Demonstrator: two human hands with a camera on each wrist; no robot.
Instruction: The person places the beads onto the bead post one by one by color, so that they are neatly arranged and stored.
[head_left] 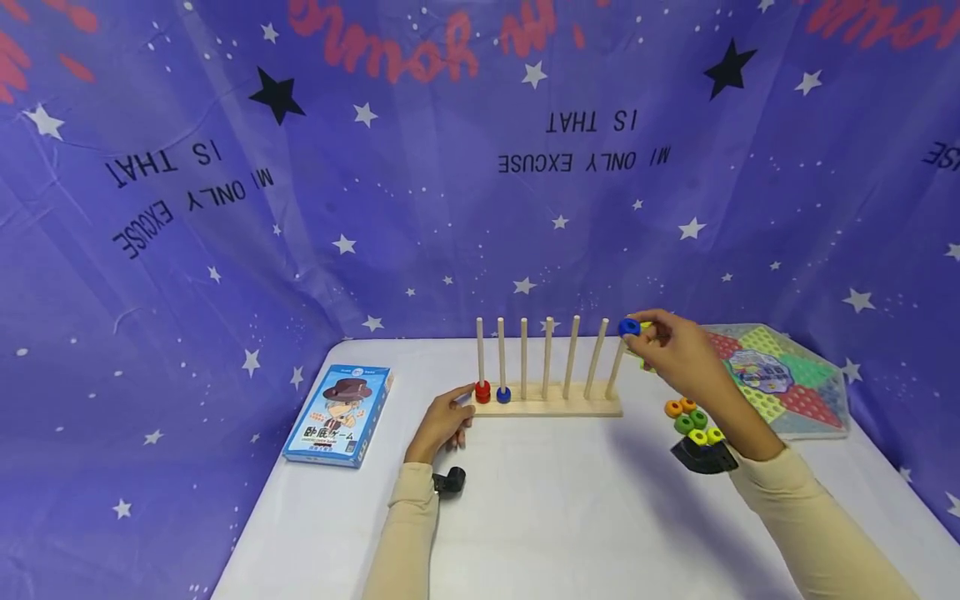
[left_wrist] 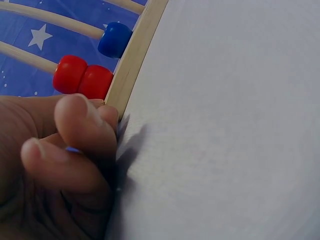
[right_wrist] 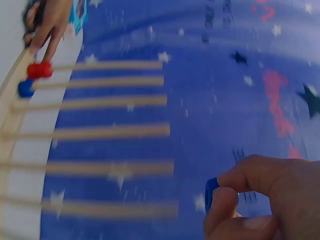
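Note:
A wooden peg stand with several upright pegs stands on the white table. Two red beads are stacked on its leftmost peg, and one blue bead sits low on the second. My left hand grips the left end of the base, its other fingers curled in front, as the left wrist view shows. Between thumb and fingertips, my right hand pinches another blue bead. In the head view this bead is up beside the top of the rightmost peg; its exact distance from the peg is hard to tell.
Orange, green and yellow beads lie on the table below my right forearm. Behind that arm is a colourful hexagonal game board. A blue card-game box lies at the left. A purple star-patterned cloth hangs behind the table.

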